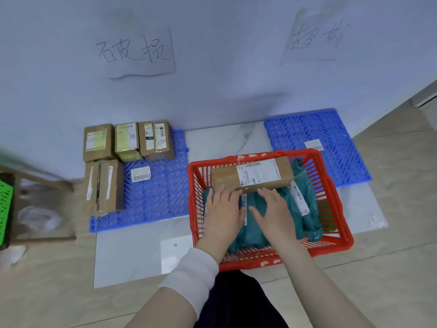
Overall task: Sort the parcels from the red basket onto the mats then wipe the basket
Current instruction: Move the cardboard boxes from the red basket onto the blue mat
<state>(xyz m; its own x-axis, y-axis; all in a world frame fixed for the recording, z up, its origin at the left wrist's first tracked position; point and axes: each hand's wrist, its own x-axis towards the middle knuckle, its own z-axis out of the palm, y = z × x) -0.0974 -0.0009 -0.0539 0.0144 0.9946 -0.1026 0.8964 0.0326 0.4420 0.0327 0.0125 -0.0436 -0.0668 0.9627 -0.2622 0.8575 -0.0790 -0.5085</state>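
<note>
The red basket (340,223) stands on the floor in front of me. A long brown cardboard parcel (251,175) lies across its far side, on top of teal plastic mailer bags (305,216). My left hand (222,209) and my right hand (272,211) reach into the basket with fingers straight, fingertips touching the near edge of the brown parcel. The left blue mat (160,197) carries several brown cardboard boxes (104,185) at its far and left side. The right blue mat (331,138) holds only a small white label.
Two handwritten paper signs (139,53) hang on the wall above the mats. A wooden stool (40,185) and a green basket (4,207) stand at the left edge. Pale tiles (132,256) lie under the mats and basket.
</note>
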